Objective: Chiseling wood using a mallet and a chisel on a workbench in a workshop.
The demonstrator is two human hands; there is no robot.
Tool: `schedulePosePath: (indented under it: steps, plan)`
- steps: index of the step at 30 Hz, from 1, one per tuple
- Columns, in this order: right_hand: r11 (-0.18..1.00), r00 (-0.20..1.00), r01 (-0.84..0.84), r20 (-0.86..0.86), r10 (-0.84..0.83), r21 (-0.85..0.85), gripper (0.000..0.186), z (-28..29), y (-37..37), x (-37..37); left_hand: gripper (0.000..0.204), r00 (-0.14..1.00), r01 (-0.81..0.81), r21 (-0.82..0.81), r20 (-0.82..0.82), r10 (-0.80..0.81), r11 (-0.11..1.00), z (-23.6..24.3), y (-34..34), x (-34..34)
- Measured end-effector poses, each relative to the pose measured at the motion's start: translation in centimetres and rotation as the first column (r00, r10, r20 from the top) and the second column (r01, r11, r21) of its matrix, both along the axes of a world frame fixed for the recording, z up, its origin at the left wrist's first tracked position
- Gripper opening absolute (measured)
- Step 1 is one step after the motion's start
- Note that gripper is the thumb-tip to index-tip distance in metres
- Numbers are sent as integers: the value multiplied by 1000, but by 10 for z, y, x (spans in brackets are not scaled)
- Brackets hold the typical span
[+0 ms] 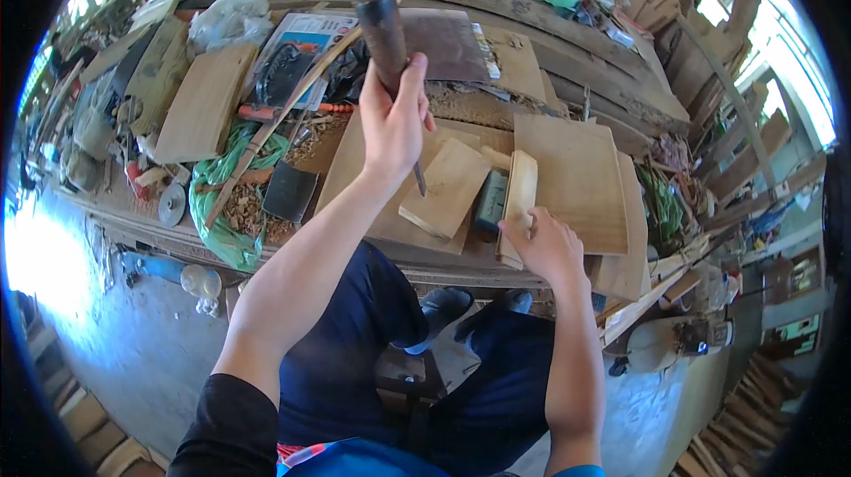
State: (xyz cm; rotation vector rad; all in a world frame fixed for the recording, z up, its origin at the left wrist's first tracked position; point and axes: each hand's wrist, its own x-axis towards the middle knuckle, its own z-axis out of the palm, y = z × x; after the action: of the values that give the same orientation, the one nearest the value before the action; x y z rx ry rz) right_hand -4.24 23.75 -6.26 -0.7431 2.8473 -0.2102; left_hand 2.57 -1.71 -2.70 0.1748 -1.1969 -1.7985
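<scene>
Nearest, the right hand [548,246] rests its curled fingers on a narrow wood block [519,202] standing on edge on the bench [550,43]. Left hand [394,122] fingers wrap the chisel [386,47], handle up, blade down beside a flat board [448,186].

Bright daylight, blown-out glare at left and upper-right edges; strong fisheye bending, black corners; centre sharp.

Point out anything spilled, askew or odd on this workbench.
Wood shavings have spilled over the green plastic bag at the bench edge. A small board lies askew beneath the chisel in the left hand. Nothing looks damaged.
</scene>
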Motion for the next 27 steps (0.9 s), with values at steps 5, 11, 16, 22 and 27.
schedulePosePath:
  steps: [5,11,16,22,27]
  plan:
    - [901,987,-119,54,155,-416,50,33,13,-10,28,1000,-17,45,-13,17,999,-2,-12,3]
    - [-201,946,-100,-156,285,-974,31,103,113,23,26,998,-56,46,-3,56,997,1,-15,0]
    - [-608,765,26,-376,523,-794,26,148,230,86,31,999,-36,54,-11,37,998,-2,-18,-1]
    - [-590,790,-187,-477,385,-786,27,159,205,100,31,997,-63,62,38,60,996,0,-11,0]
    - [-544,810,-319,-521,268,-776,28,153,215,120,32,999,-33,37,29,32,999,-1,-16,1]
